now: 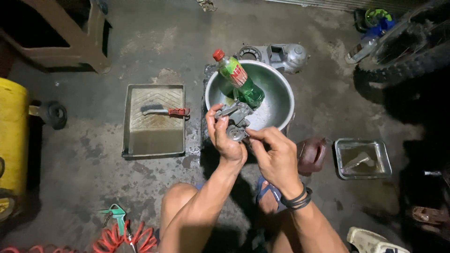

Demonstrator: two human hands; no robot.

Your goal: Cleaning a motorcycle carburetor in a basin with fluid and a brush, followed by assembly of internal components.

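My left hand point(223, 136) grips a small grey metal engine part point(236, 122), like a carburetor, just over the near rim of a steel bowl point(281, 100). My right hand point(275, 157) pinches at the lower side of the same part with its fingertips; black bands circle that wrist. A green plastic bottle point(240, 78) with a red cap lies tilted inside the bowl, its base down in the bowl's bottom.
A rectangular metal tray point(154, 140) with a red-handled brush point(165, 111) lies to the left. A small steel tray point(363, 158) and a dark red jug point(311, 154) sit right. A grey engine cover point(281, 55) is behind the bowl, a tyre point(403, 61) far right, a coiled orange air hose point(122, 236) near left.
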